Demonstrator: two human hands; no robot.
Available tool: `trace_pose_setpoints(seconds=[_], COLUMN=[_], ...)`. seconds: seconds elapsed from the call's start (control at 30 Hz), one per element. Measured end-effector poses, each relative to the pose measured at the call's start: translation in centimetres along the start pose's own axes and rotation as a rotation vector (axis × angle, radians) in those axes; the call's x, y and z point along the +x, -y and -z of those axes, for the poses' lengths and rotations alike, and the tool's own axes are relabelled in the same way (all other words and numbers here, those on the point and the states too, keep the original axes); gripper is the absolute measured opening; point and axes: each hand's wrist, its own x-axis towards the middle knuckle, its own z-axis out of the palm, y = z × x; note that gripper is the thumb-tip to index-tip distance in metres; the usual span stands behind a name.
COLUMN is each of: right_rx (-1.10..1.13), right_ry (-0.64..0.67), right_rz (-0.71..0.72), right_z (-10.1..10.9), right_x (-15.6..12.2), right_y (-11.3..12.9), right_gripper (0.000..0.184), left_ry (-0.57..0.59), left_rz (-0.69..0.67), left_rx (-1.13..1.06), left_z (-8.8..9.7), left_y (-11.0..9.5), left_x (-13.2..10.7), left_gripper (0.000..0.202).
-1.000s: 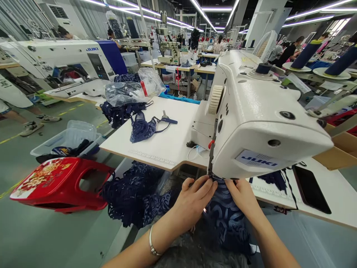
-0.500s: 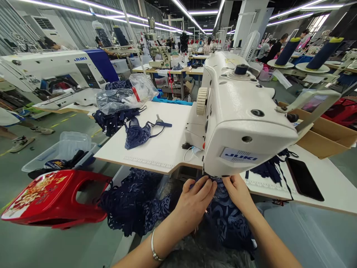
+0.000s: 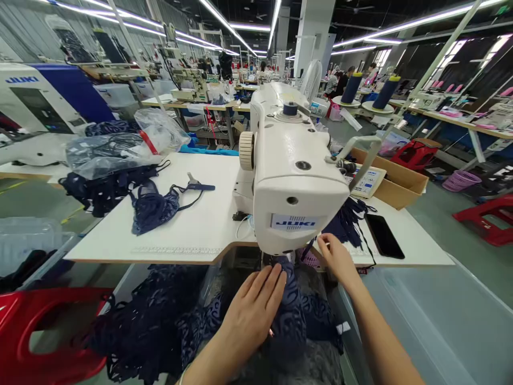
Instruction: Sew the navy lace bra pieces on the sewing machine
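Observation:
My left hand (image 3: 252,310) lies flat, fingers stretched out, on navy lace fabric (image 3: 298,326) that hangs under the head of a white JUKI sewing machine (image 3: 296,176). My right hand (image 3: 339,259) is up at the table's front edge, right of the machine head, beside a small pile of navy pieces (image 3: 345,222). Its fingers are curled; what they grip, if anything, is hidden. The needle area is hidden behind the machine head.
A white table (image 3: 200,230) carries a navy bra (image 3: 154,208), a plastic bag of dark pieces (image 3: 112,149) and a black phone (image 3: 383,243). A cardboard box (image 3: 401,184) sits behind it. A red stool (image 3: 36,331) is at left, a clear bin (image 3: 433,321) at right.
My right hand left the fabric under the needle and moved right and up to the table edge. My left hand flattened on the lace. The view swung right.

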Motion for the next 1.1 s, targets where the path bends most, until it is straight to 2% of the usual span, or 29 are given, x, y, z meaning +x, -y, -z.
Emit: trace_pose_setpoints(seconds=[0.13,0.2,0.27,0.3,0.33,0.4,0.47,0.53,0.6,0.7,0.87,0.97,1.1], right_rx=[-0.217,-0.285,-0.325,-0.338,-0.349,-0.361,-0.344,-0.301,-0.257,-0.213,-0.004,0.243,0.590], right_ry=[-0.053,-0.033,-0.018,-0.021,-0.038,-0.100,-0.136,-0.101,-0.050,-0.070,-0.095,-0.046,0.010], right_rz=[-0.162,-0.201,-0.215,-0.213,-0.207,-0.183,-0.133,-0.060,-0.009,-0.040,-0.128,-0.165,-0.175], right_z=[-0.3,-0.8,-1.1,-1.1,-1.0,-0.8,-0.7,-0.8,-1.3,-2.6,-3.4,-2.1,0.7], right_x=[2.5,3.3,3.7,3.7,3.5,2.8,1.8,0.9,0.4,0.5,2.2,2.6,1.4], right_y=[-2.4,-2.8,-2.9,-2.9,-2.9,-2.6,-2.3,-1.9,-1.5,-0.9,-0.9,-1.4,-1.3], right_gripper=[0.025,0.020,0.017,0.017,0.017,0.023,0.026,0.021,0.020,0.025,0.017,0.020,0.039], left_ry=[0.189,0.273,0.333,0.336,0.318,0.249,0.175,0.126,0.095,0.052,0.017,0.004,-0.013], left_rz=[0.097,0.094,0.070,0.063,0.066,0.099,0.139,0.162,0.162,0.147,0.134,0.122,0.134], left_rx=[0.090,0.044,-0.050,-0.095,-0.126,-0.145,-0.124,-0.087,-0.058,-0.024,0.017,0.038,0.017], left_z=[0.2,0.5,0.8,1.0,1.0,1.0,0.8,0.5,0.2,0.1,0.1,0.2,0.2], left_y=[-0.9,-1.0,-0.9,-0.8,-0.6,-0.5,-0.5,-0.6,-0.8,-1.0,-0.8,-0.7,-0.9], left_x=[-0.3,-0.5,-0.5,-0.4,-0.2,0.2,0.7,1.1,1.4,1.7,1.7,1.6,1.6], left_gripper=[0.057,0.080,0.116,0.128,0.132,0.117,0.082,0.047,0.032,0.029,0.027,0.029,0.032])
